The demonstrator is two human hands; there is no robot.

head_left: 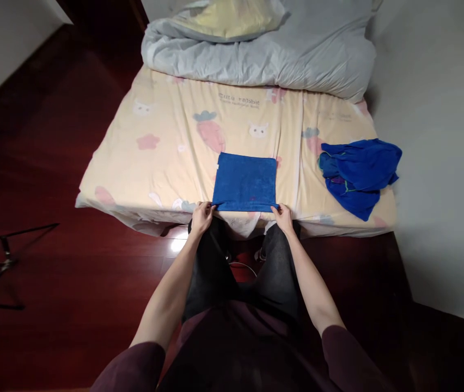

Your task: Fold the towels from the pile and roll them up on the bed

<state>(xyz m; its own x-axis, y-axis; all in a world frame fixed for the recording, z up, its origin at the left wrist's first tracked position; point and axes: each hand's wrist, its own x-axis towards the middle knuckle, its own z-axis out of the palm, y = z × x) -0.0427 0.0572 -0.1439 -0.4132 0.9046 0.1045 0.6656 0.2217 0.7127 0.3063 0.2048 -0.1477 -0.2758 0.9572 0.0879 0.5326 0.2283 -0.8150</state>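
Observation:
A blue cloth lies flat in a rough rectangle near the front edge of the bed. Its near edge is gripped at both corners: my left hand pinches the left one, and my right hand pinches the right one. A narrow strip along that edge looks creased or turned over. To the right, a crumpled heap of blue fabric with thin green edging rests on the bed, apart from my hands.
The bed has a patterned yellow sheet. A grey quilt is bunched at its far end, with a yellow item on top. A wall borders the right side. Black stand legs are on the left floor.

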